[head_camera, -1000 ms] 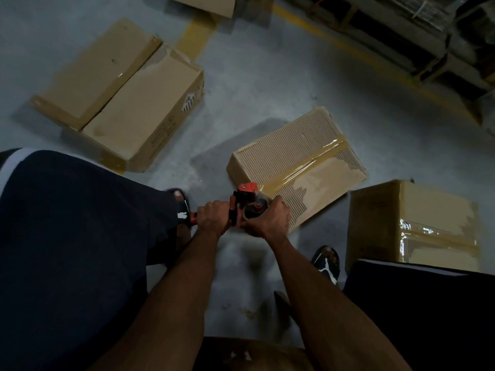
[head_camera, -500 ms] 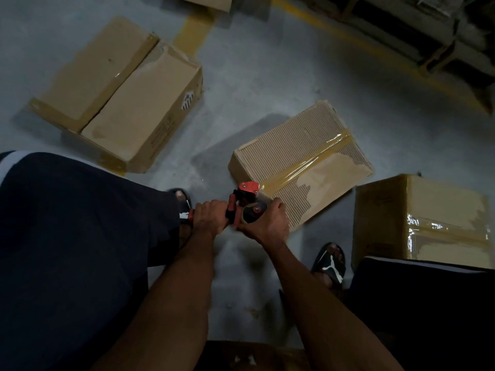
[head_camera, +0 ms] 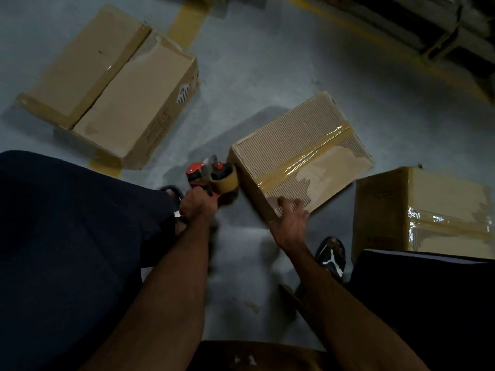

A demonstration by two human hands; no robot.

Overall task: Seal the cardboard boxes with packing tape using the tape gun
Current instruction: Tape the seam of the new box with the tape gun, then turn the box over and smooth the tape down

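A small ribbed cardboard box (head_camera: 289, 137) lies on the floor in front of me, with a strip of brown packing tape (head_camera: 308, 162) across its top. My left hand (head_camera: 198, 207) grips the handle of the red tape gun (head_camera: 211, 175), whose tape roll sits just left of the box's near corner. My right hand (head_camera: 290, 223) rests flat with spread fingers on the box's near edge, holding nothing.
A long taped box (head_camera: 107, 84) lies at the upper left. Another taped box (head_camera: 428, 210) stands at the right. My dark-clothed legs fill the lower left and lower right, and a sandalled foot (head_camera: 330, 255) sits near the right box. Dark pallets (head_camera: 428, 28) line the far edge.
My right hand has let go of the tape gun and moved right onto the box's near edge. The left hand has pulled the tape gun away to the left of the box.
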